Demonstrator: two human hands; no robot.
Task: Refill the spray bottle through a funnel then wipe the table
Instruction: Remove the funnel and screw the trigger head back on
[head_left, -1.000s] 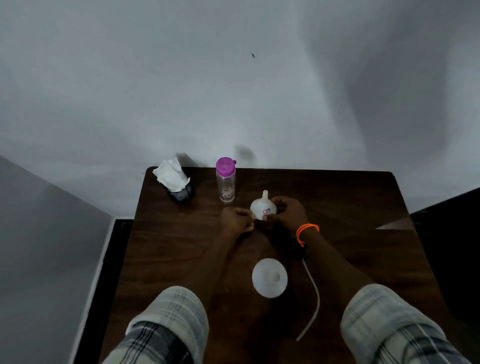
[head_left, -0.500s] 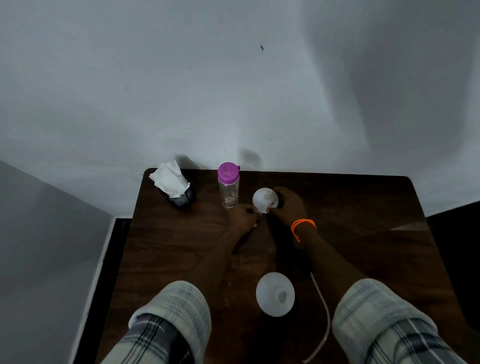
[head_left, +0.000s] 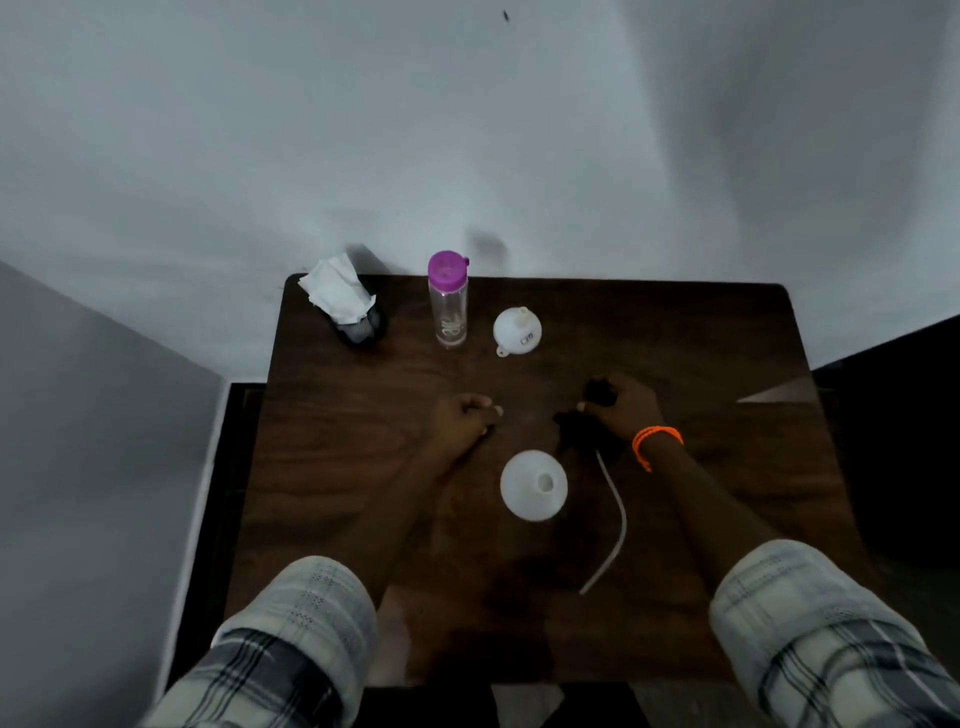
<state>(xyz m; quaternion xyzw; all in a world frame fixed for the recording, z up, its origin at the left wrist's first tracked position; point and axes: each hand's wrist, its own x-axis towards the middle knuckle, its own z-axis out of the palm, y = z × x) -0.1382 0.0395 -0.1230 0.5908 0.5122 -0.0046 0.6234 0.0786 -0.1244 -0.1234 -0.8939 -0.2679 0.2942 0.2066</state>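
Observation:
A white spray bottle (head_left: 533, 485), seen from above with its neck uncapped, stands at the middle of the dark wooden table (head_left: 701, 353). Its black spray head (head_left: 576, 423) with a long white dip tube (head_left: 618, 519) lies to the right of it. My right hand (head_left: 626, 405), with an orange wristband, is closed on that spray head. My left hand (head_left: 462, 421) rests on the table left of the bottle, fingers curled, nothing seen in it. A small white funnel (head_left: 517, 330) sits upside down, spout up, farther back, touching neither hand.
A clear water bottle with a purple cap (head_left: 448, 301) stands at the back, left of the funnel. A dark holder with white tissues (head_left: 345, 306) occupies the back left corner. A pale wall rises right behind the table. The floor drops away left and right.
Both hands were on the funnel at the back. They have let it go and drawn back towards me. My right hand now grips the black spray head.

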